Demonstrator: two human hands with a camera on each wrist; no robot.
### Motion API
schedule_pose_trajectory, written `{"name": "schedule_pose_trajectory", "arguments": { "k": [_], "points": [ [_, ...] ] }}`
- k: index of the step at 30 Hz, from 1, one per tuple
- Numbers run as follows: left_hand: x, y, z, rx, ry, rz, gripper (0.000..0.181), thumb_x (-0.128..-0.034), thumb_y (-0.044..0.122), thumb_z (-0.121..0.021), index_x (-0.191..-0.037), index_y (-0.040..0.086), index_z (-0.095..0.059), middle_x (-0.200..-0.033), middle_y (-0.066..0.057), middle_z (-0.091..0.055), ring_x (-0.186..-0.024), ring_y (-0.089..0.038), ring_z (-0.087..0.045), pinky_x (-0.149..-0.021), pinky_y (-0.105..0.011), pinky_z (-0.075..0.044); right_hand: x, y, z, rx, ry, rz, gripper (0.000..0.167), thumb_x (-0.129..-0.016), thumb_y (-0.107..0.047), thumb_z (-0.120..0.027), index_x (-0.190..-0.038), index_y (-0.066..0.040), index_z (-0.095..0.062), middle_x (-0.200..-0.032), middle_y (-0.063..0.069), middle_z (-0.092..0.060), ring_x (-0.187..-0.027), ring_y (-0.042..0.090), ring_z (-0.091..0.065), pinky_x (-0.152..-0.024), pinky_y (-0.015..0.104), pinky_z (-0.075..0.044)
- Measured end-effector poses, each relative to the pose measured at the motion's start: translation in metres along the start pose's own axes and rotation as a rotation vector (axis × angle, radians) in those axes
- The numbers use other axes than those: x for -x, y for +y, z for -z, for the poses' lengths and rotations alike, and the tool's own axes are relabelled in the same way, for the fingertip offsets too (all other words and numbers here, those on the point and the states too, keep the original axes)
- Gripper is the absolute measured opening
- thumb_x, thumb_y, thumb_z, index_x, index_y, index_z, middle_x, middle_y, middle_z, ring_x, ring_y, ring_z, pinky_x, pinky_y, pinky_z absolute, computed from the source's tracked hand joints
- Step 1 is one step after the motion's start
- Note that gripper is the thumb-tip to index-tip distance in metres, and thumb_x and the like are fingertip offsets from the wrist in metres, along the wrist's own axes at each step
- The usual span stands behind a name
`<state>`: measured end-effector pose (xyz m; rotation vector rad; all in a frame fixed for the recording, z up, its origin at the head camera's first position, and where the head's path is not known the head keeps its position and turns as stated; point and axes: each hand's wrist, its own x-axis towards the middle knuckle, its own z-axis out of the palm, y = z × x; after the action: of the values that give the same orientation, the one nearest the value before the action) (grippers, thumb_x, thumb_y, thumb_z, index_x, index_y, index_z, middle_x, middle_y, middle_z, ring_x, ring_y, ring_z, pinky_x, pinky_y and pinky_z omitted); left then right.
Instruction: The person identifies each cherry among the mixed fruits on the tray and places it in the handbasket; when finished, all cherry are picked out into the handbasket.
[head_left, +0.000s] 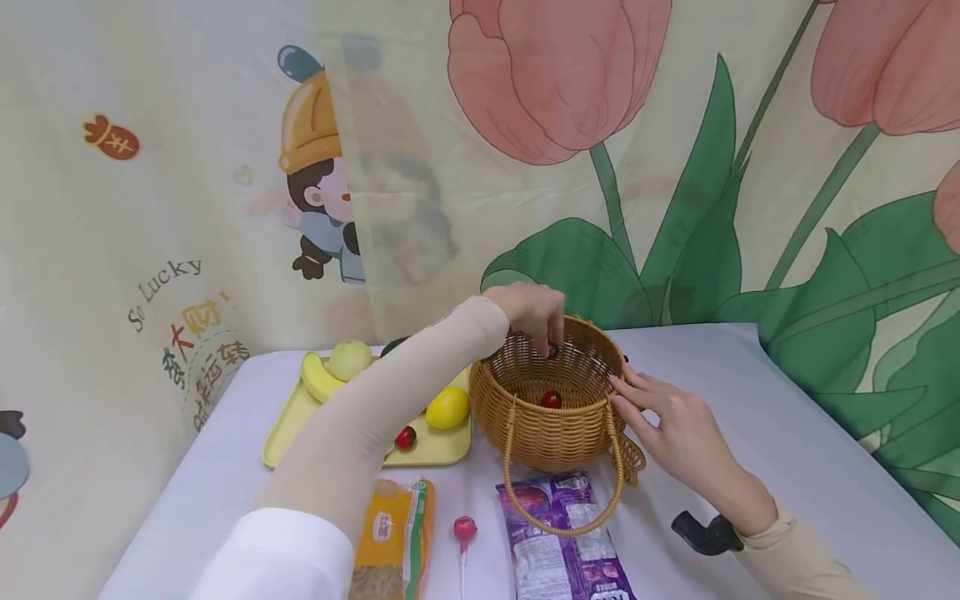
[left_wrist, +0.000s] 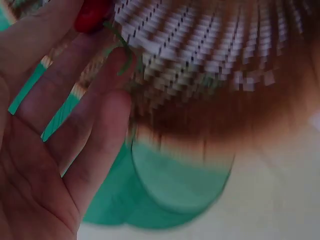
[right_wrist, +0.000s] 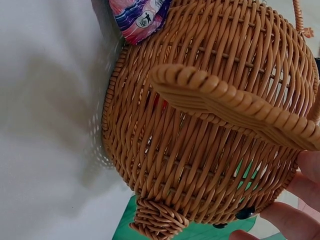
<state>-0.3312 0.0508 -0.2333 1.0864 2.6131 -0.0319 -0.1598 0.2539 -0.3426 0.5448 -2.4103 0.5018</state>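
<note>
The left hand [head_left: 531,312] reaches over the far left rim of a wicker basket [head_left: 555,433], pinching a dark red cherry [head_left: 552,351] inside the opening. In the left wrist view the red cherry [left_wrist: 94,15] with its green stem is between the fingers. Another cherry [head_left: 551,399] lies in the basket. The right hand [head_left: 675,429] rests its fingertips on the basket's right side, fingers extended; the right wrist view shows those fingers [right_wrist: 292,220] against the wicker [right_wrist: 220,165].
A yellow tray [head_left: 442,450] at the left holds a banana [head_left: 321,379], a lemon [head_left: 447,408], a round green fruit [head_left: 350,360] and a cherry [head_left: 406,438]. In front lie an orange packet [head_left: 390,533], a lollipop [head_left: 464,528] and a purple packet [head_left: 555,550], partly under the basket's handle [head_left: 510,492].
</note>
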Motion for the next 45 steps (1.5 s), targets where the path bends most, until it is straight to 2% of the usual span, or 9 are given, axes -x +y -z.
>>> {"name": "schedule_pose_trajectory", "arguments": {
  "k": [6,12,19,25,30,45],
  "points": [
    [-0.020,0.010,-0.033,0.013,0.036,-0.080,0.020,-0.0869,0.026,-0.084,-0.107,0.027,-0.083,-0.111,0.008,-0.076,-0.100,-0.008,-0.068,-0.085,-0.027,-0.058,-0.002,-0.001,0.001,-0.004,-0.010,0.005,0.034,-0.094,-0.013,-0.074,-0.126,-0.003,-0.072,-0.131,0.022,-0.068,-0.113,0.045,-0.070,-0.088,0.061,-0.056],
    [-0.030,0.012,-0.050,-0.016,0.013,-0.112,0.018,-0.0871,0.028,-0.083,-0.105,0.027,-0.083,-0.109,0.011,-0.077,-0.100,-0.006,-0.069,-0.086,-0.027,-0.057,-0.002,-0.001,0.002,-0.013,-0.007,0.007,0.034,-0.094,-0.013,-0.073,-0.127,-0.003,-0.072,-0.132,0.022,-0.067,-0.113,0.045,-0.069,-0.089,0.061,-0.055],
    [-0.029,0.011,-0.049,0.020,0.030,-0.101,0.022,-0.0865,0.027,-0.084,-0.109,0.026,-0.082,-0.108,0.010,-0.078,-0.103,-0.006,-0.069,-0.090,-0.028,-0.057,-0.003,-0.002,0.003,-0.014,-0.005,-0.004,0.035,-0.094,-0.013,-0.074,-0.127,-0.003,-0.071,-0.133,0.022,-0.067,-0.113,0.045,-0.069,-0.089,0.062,-0.055],
    [-0.029,0.012,-0.051,0.036,0.027,-0.098,0.030,-0.0869,0.027,-0.083,-0.117,0.025,-0.080,-0.115,0.008,-0.077,-0.105,-0.008,-0.068,-0.090,-0.028,-0.058,-0.002,-0.002,0.002,-0.014,-0.009,-0.007,0.036,-0.094,-0.013,-0.074,-0.128,-0.003,-0.071,-0.132,0.022,-0.067,-0.113,0.045,-0.069,-0.089,0.061,-0.055],
    [-0.030,0.013,-0.054,0.028,0.048,-0.092,0.035,-0.0857,0.030,-0.084,-0.120,0.025,-0.078,-0.119,0.007,-0.076,-0.108,-0.010,-0.068,-0.091,-0.029,-0.058,0.000,-0.002,0.001,-0.018,-0.007,-0.008,0.034,-0.094,-0.013,-0.073,-0.126,-0.002,-0.071,-0.132,0.022,-0.067,-0.114,0.045,-0.069,-0.089,0.062,-0.055],
    [-0.032,0.010,-0.056,0.027,0.063,-0.079,0.032,-0.0871,0.029,-0.083,-0.118,0.025,-0.079,-0.118,0.007,-0.076,-0.107,-0.010,-0.069,-0.092,-0.029,-0.058,0.000,-0.003,0.000,-0.030,-0.006,-0.010,0.034,-0.093,-0.012,-0.074,-0.126,-0.002,-0.072,-0.132,0.022,-0.067,-0.113,0.045,-0.069,-0.088,0.061,-0.056]
  ]
}}
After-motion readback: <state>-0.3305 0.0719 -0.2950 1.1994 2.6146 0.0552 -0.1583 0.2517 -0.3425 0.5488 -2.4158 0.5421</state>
